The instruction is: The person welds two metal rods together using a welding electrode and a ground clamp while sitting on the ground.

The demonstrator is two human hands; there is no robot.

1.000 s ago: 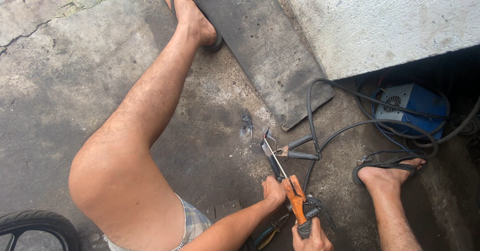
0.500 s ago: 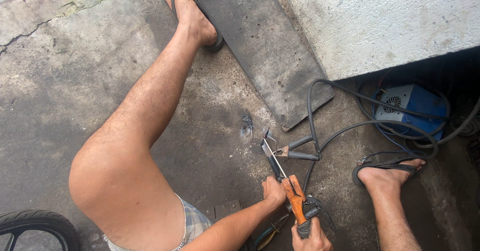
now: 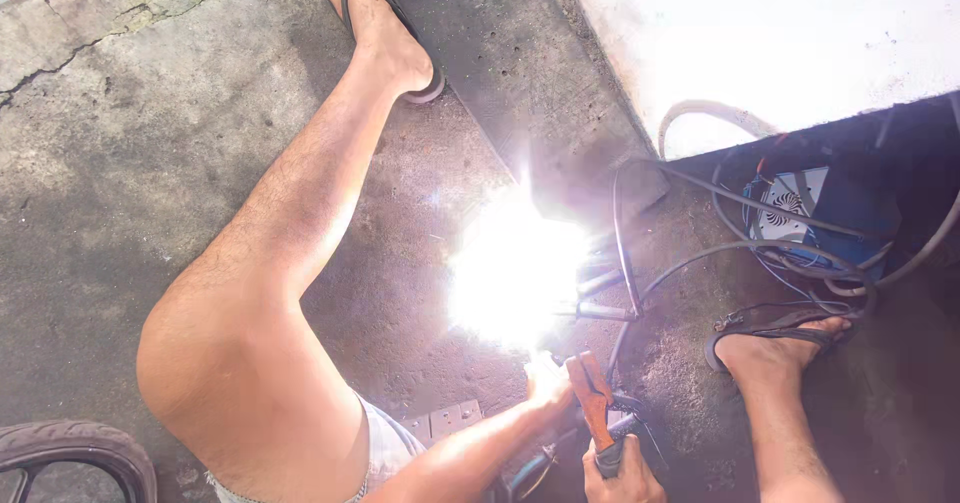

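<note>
Now a white arc glare (image 3: 515, 268) has flared where only bare metal showed; both hands, right hand (image 3: 620, 473) and left hand (image 3: 548, 383), grip the orange electrode holder (image 3: 590, 395)

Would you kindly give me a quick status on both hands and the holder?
Right hand grips orange electrode holder. Left hand steadies it near the tip. Bright arc flash hides the workpiece. Cables lie beside it.
</note>
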